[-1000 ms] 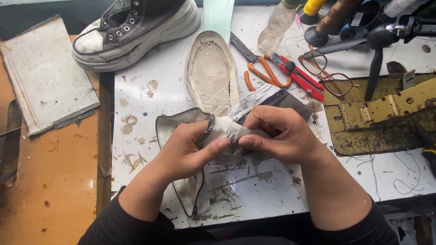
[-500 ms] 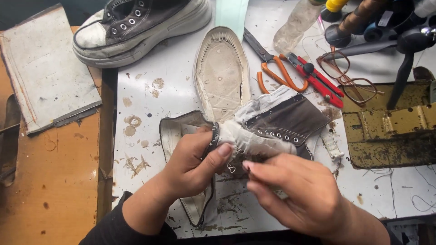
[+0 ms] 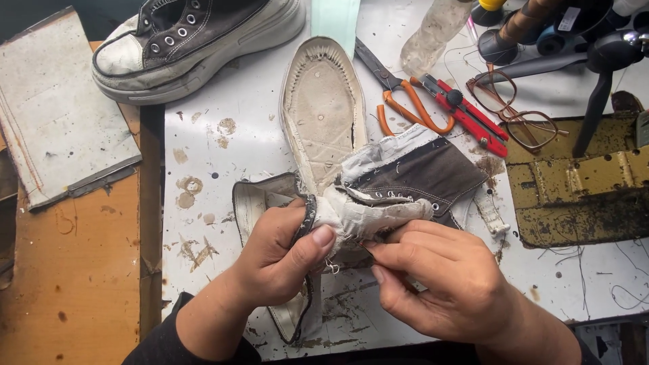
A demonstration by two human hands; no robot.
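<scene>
Hands first: the left hand [image 3: 280, 260] has the torn-off shoe upper [image 3: 399, 186] bunched up in a closed fist-ish grip, thumb pressed flat on top of the frayed white canvas edge, fingers wrapped underneath. The right hand [image 3: 449, 280] is pinched shut just beside that thumb, fingertips together right at the ragged edge — whether it's got a thread or a needle in there I honestly can't tell, too small to see.

The upper itself spills out up and to the right of both hands, dark brown side with the eyelet row facing up, lying on the stained white table [image 3: 223, 155]. A strip of it with a dark rim trails down under the left wrist.

The detached sole [image 3: 323, 108] lies just past the upper, touching it, inner side up. Well apart at the top left sits the intact matching sneaker [image 3: 193, 40]. Orange-handled scissors [image 3: 399, 98], a red cutter [image 3: 466, 111] and a pair of glasses [image 3: 517, 115] sit near each other at top right.
</scene>
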